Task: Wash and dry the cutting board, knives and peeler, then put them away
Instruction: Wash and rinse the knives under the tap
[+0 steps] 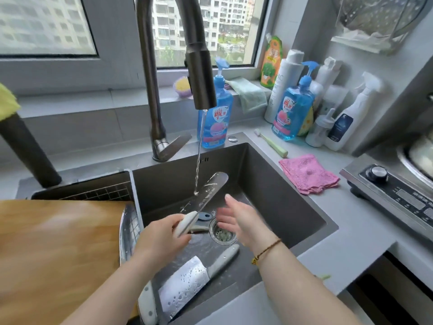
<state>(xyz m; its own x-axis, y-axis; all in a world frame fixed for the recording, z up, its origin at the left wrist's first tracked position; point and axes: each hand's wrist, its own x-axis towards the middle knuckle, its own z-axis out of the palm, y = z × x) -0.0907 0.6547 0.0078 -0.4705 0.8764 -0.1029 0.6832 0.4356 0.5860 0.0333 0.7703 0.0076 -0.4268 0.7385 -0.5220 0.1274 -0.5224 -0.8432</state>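
Observation:
My left hand (161,240) grips the pale handle of a slim knife (206,193) and holds its blade tilted up under the stream of water from the tap (199,73). Just right of the blade, my right hand (239,219) is open with spread fingers, above the drain. A cleaver (185,285) with a grey handle lies wet on the sink floor. Another pale knife handle (146,303) shows at the lower sink edge. A blue peeler (205,216) lies partly hidden behind the held knife. The wooden cutting board (58,254) lies to the left over the sink.
A metal rack (105,193) sits in the sink's left part. Blue soap bottles (216,118), spray bottles and a toothbrush (271,143) stand behind the sink (293,195). A pink cloth (307,173) lies on the right counter beside a stove (393,193).

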